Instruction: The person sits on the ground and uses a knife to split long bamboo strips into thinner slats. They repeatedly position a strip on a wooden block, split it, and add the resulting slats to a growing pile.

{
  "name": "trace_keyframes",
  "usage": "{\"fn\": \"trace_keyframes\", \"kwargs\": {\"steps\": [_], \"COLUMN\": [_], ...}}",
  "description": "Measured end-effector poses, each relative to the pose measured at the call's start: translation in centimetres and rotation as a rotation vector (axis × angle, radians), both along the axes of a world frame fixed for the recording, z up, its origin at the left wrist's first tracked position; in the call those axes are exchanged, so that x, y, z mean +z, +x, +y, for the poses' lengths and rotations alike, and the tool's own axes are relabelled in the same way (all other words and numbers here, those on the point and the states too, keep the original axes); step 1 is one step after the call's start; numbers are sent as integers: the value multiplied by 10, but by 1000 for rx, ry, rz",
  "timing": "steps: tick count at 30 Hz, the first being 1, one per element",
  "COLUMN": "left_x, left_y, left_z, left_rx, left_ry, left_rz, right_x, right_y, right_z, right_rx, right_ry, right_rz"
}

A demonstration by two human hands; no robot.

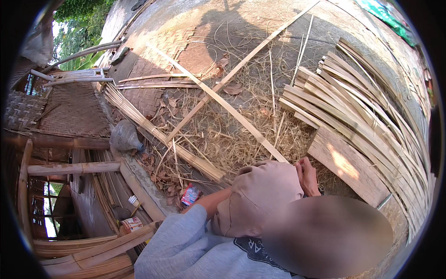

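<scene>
Since the beige-covered knee (265, 190) blocks the left hand, its opening and grip can't be told; only the left forearm (219, 201) shows, running in behind the knee from a grey sleeve (172, 237). Right hand (307, 176) is just right of the knee, fingers curled in; can't tell whether it has hold of anything.

Nearest to it, the long pale strip (241, 122) runs from the top of the knee up and left over the ground, its near end hidden. It crosses a second long strip (265, 44), which slants up to the right. Thin shavings (246, 135) lie around and under both.

To the right, a wooden board (350, 169) with a sunlit patch, next to a big pile of strips (344, 97). On the left, a bundle of strips (162, 136), a red and blue packet (190, 194), and a grey plastic jug (124, 136) on its side. Farther up, a woven mat (148, 65) lies on the ground; green sheet (388, 19) at upper right.
</scene>
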State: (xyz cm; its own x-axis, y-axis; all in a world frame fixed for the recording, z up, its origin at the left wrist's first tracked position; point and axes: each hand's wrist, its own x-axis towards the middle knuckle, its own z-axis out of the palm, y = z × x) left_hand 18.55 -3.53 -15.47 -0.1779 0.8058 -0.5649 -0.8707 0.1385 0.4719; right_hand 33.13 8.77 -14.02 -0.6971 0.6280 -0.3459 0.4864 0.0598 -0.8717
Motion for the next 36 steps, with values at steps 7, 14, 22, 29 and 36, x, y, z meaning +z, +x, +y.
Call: {"fn": "trace_keyframes", "kwargs": {"steps": [7, 14, 22, 29, 36], "left_x": [-1, -14, -81, -95, -97], "left_y": [5, -14, -213, -238, -229], "left_z": [3, 5, -8, 9, 10], "left_rx": [1, 15, 371, 500, 483], "left_ry": [14, 26, -92, -230, -93], "left_rz": [13, 113, 249, 174, 25], "right_x": [-4, -4, -12, -29, -31], "right_y": [0, 0, 20, 42, 45], "right_z": [5, 3, 3, 11, 14], "right_rx": [19, -27, -100, -239, -231], "right_ry": [149, 76, -72, -153, -180], "right_rz": [129, 253, 141, 140, 113]}}
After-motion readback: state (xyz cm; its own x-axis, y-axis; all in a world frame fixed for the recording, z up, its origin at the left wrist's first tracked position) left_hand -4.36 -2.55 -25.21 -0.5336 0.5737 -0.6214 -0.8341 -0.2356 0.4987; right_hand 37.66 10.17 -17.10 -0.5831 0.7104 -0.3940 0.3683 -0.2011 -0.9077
